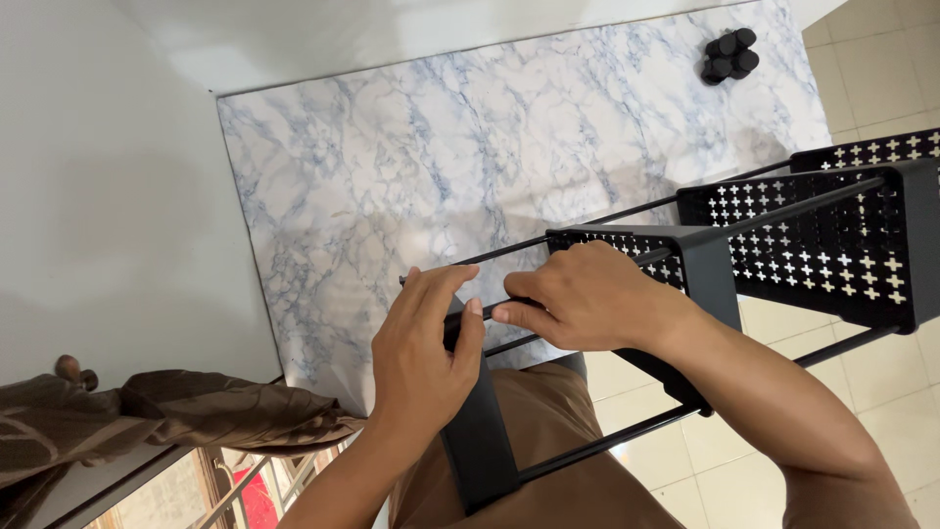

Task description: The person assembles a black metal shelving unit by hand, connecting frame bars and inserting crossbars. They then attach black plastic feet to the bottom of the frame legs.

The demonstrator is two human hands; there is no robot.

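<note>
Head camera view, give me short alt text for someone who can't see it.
Two bare hands, left hand and right hand, grip thin rods of a black metal rack with cross-shaped cutouts, over a marble-patterned table. Small black caps sit at the table's far corner.

Your black metal rack (822,230), its panels punched with small cross-shaped holes; your white tabletop (470,157), veined in blue marble; your brown trousers (548,431); black caps (729,54); cream floor tiles (881,59)

Rack (783,245) lies on its side across the lap, extending right over the floor (881,59). Mat (490,147) ahead, caps (729,54) on its far right corner (clustered). Cloth (147,421) lower left.
</note>
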